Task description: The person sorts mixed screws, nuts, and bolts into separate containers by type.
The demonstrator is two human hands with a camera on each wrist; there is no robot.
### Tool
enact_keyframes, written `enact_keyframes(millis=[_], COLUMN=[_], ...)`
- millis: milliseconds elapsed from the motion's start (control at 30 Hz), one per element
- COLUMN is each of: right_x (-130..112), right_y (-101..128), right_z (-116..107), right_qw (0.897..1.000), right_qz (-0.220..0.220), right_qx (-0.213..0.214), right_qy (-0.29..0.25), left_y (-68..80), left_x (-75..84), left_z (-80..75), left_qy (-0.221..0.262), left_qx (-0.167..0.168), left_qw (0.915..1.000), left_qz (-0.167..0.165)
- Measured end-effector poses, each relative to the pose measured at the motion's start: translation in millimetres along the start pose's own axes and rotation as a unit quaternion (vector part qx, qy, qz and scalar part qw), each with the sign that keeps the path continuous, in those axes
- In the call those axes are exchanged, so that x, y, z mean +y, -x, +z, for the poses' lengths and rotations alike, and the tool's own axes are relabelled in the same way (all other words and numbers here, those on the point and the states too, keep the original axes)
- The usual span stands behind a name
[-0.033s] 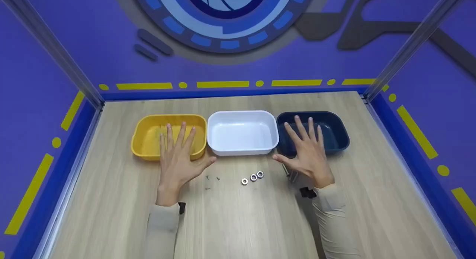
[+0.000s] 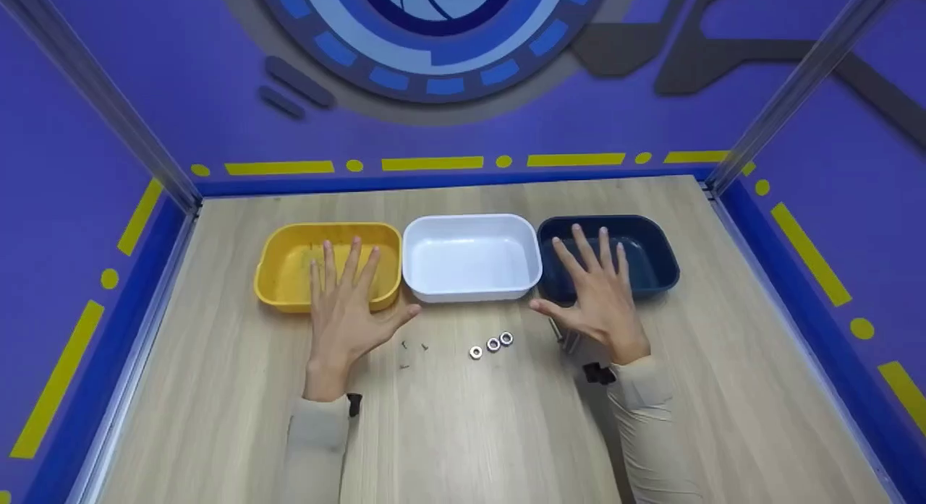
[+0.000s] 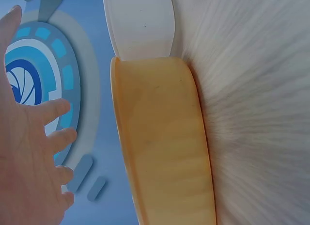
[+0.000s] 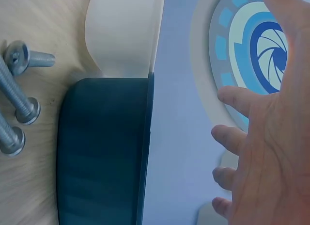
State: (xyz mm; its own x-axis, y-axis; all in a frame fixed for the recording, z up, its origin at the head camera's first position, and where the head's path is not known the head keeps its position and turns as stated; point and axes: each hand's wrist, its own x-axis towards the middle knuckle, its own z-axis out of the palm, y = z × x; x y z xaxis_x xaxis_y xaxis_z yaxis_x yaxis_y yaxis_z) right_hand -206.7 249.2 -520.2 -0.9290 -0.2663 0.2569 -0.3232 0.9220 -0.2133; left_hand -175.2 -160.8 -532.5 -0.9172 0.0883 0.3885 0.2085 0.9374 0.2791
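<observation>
In the head view, my left hand (image 2: 346,319) is spread over the front of a yellow tray (image 2: 278,294), holding nothing. Spread the same way, my right hand (image 2: 602,305) hovers over the front of a dark blue tray (image 2: 655,265) and is also bare of objects. A white tray (image 2: 472,296) stands between the two. On the table in front lie three metal nuts (image 2: 493,345) and three tiny screws (image 2: 425,347). Three bolts (image 4: 28,111) lie by the dark blue tray in the right wrist view; from the head they are partly hidden under my right hand.
The trays form a side-by-side row near the back of the wooden table (image 2: 463,424). Behind it rises a blue patterned wall (image 2: 463,139). Side panels with metal corner posts (image 2: 119,92) border the left and right.
</observation>
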Motion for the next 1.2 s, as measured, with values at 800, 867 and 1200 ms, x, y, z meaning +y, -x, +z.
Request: enact_keyframes(millis=[800, 867, 1200], right_x=[-14, -19, -44], right_y=[2, 1, 1], right_z=[-3, -4, -2], right_qw=[0.998, 0.996, 0.984], right_qz=[-0.015, -0.025, -0.085], right_qx=[0.013, 0.017, 0.018], right_qy=[-0.064, -0.083, -0.157], left_y=[3.2, 4.7, 8.4], left_x=[-7.4, -9.3, -28.4], left_z=[-14.9, -16.4, -26.1], left_qy=[0.001, 0.005, 0.014], left_qx=[-0.020, -0.016, -0.015], left_qw=[0.9994, 0.9994, 0.9990], left_qz=[-0.028, -0.031, -0.040])
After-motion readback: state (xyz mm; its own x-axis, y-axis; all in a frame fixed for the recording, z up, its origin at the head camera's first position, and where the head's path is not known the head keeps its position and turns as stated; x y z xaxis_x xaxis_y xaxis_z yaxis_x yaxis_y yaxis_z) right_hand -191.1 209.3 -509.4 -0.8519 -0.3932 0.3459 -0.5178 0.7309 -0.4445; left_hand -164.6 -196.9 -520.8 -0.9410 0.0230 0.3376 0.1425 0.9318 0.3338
